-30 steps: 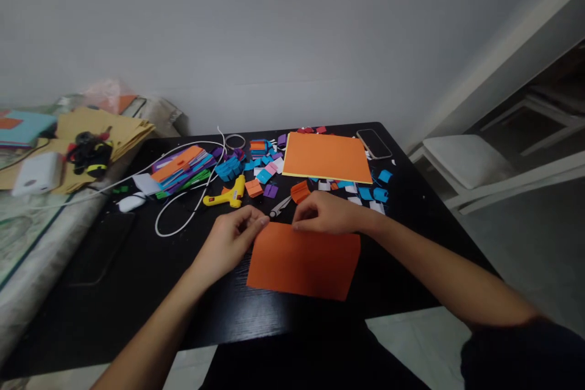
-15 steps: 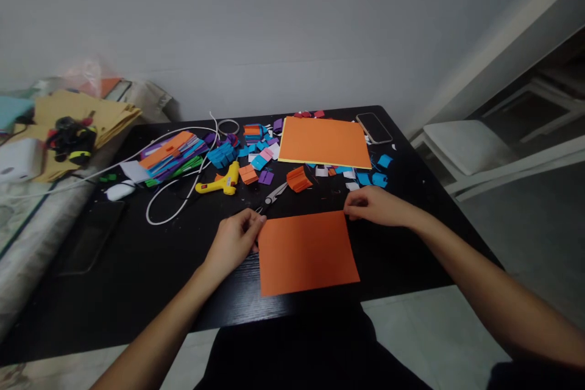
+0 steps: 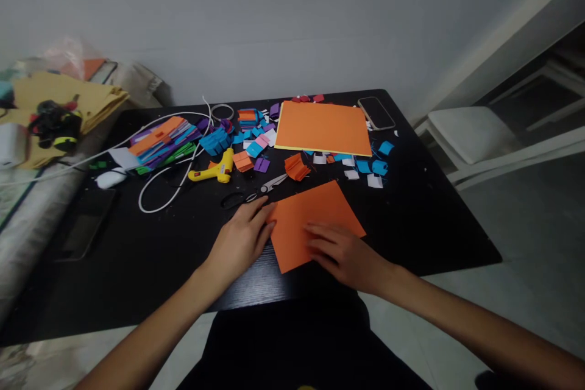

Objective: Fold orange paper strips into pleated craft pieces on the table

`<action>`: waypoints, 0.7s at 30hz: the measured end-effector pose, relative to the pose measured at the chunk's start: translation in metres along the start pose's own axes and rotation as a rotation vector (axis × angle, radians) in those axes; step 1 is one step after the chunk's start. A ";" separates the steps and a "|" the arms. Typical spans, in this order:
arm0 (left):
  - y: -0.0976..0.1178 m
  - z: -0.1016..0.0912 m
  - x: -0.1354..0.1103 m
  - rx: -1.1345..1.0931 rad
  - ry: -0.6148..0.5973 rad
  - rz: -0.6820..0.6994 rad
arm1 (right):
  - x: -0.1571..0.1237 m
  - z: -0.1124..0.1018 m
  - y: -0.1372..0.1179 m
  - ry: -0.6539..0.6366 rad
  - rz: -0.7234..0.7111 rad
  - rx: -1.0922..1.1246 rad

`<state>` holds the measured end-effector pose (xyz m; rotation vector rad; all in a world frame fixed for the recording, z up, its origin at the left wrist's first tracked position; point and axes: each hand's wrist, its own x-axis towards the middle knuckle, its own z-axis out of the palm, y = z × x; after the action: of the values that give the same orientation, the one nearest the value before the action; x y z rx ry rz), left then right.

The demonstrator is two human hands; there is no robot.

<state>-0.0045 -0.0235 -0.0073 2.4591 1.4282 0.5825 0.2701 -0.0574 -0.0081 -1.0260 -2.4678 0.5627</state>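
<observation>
A folded orange paper sheet point(image 3: 315, 213) lies turned at an angle near the front edge of the black table point(image 3: 150, 250). My left hand point(image 3: 242, 239) rests flat at the sheet's left corner, fingers stretched out and touching its edge. My right hand point(image 3: 345, 254) lies on the sheet's near side with fingers spread flat, pressing it down. Neither hand holds anything. Scissors point(image 3: 253, 194) lie just beyond my left hand.
A larger orange sheet point(image 3: 323, 128), a phone point(image 3: 376, 112), a yellow glue gun point(image 3: 214, 172), a white cable point(image 3: 171, 192), stacked coloured strips point(image 3: 159, 141) and several small folded paper pieces point(image 3: 365, 167) crowd the table's far half. A white chair point(image 3: 466, 137) stands right.
The sheet has been rotated on the table. My right hand moved from its far right corner to lie flat on its near side. My left hand stayed at the left corner.
</observation>
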 end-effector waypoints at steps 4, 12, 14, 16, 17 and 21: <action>0.006 0.006 -0.002 0.001 -0.051 0.117 | 0.000 0.006 -0.003 0.003 -0.023 -0.040; 0.005 0.013 -0.004 0.046 -0.112 0.163 | 0.019 0.004 0.009 0.027 -0.008 -0.049; 0.007 0.011 -0.003 0.050 -0.129 0.158 | 0.029 0.004 0.016 0.031 0.011 -0.072; 0.009 0.009 -0.001 0.045 -0.141 0.149 | 0.037 0.006 0.021 0.025 0.012 -0.096; 0.010 0.008 0.001 0.046 -0.145 0.145 | 0.040 0.008 0.022 0.017 0.010 -0.108; 0.014 0.008 0.005 0.091 -0.142 0.175 | 0.045 0.015 0.023 -0.020 0.000 -0.143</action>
<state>0.0127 -0.0264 -0.0080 2.6556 1.2206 0.3748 0.2468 -0.0127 -0.0223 -1.0787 -2.5562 0.4027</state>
